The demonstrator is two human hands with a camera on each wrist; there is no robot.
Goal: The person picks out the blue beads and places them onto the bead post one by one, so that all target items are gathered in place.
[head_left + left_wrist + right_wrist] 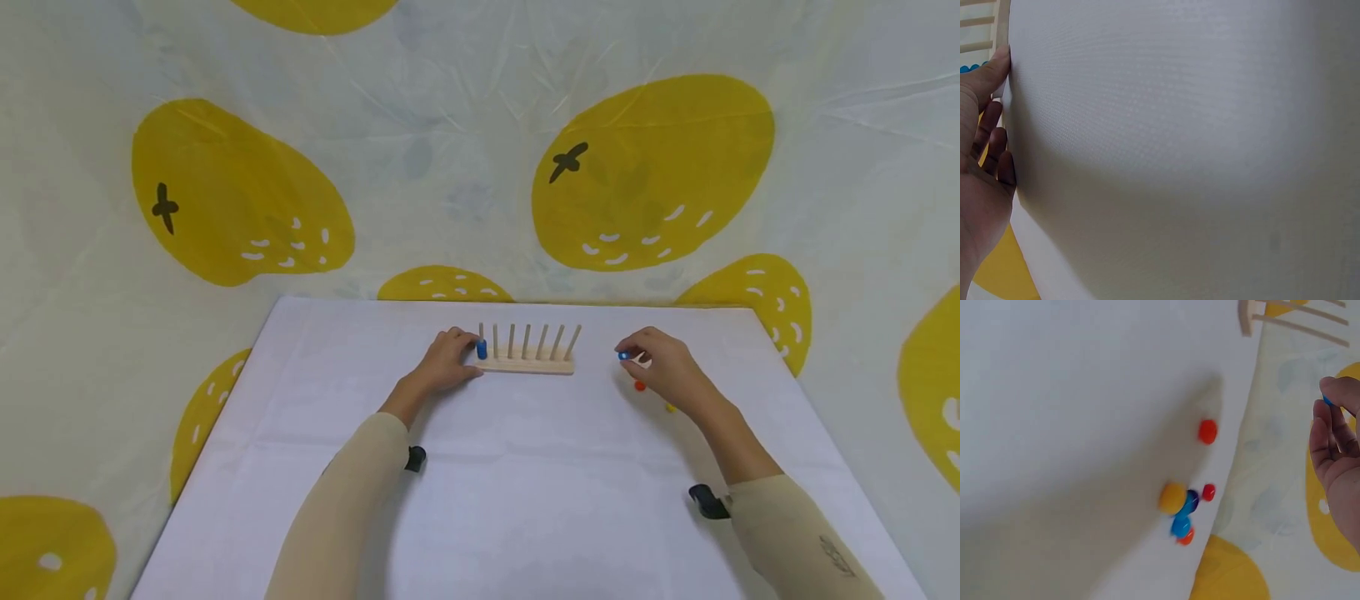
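Observation:
A wooden peg rack [525,366] with a row of upright pegs stands toward the far side of the table. Blue beads [482,350] are stacked on its leftmost peg. My left hand [447,360] holds the rack's left end, thumb along the front of the base; the other fingertips are partly hidden. To the right of the rack, my right hand [663,365] pinches a blue bead [623,356] between thumb and fingers, raised above the table. Only a sliver of that bead shows in the right wrist view.
Loose beads lie under and beside the right hand: an orange-red bead [1208,432], a yellow bead [1173,498], a light blue bead [1181,526], a red bead [1209,492] and others close by. A fruit-patterned cloth [450,167] hangs behind the white table [525,500].

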